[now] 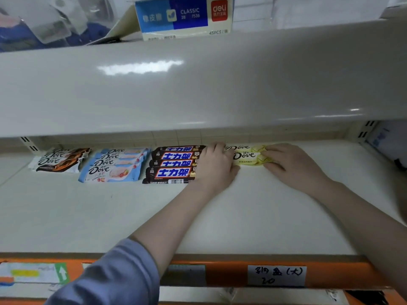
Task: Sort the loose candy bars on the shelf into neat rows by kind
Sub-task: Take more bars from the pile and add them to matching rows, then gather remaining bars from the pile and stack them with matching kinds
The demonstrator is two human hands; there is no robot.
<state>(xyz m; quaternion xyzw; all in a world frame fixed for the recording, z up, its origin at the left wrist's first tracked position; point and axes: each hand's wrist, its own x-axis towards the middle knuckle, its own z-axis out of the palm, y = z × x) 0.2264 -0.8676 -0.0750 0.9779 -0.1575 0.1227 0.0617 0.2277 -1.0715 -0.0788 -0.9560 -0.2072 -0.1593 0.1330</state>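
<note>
At shelf rear, right of centre: yellow candy bars, two visible, stacked in a short row. Left hand presses their left end; right hand rests on their right end, its fingers laid over the wrappers; whether either set of fingers truly grips, I cannot tell. Step in hand, by my reading: squaring this last row. Next move likely calls for nudging the ends flush with the neighbouring dark bars. Further left: blue bars, then brown-and-white bars, each kind in its own row. Shelf: pale, glossy, orange front rail with handwritten label. Upper shelf carries a blue box.
</note>
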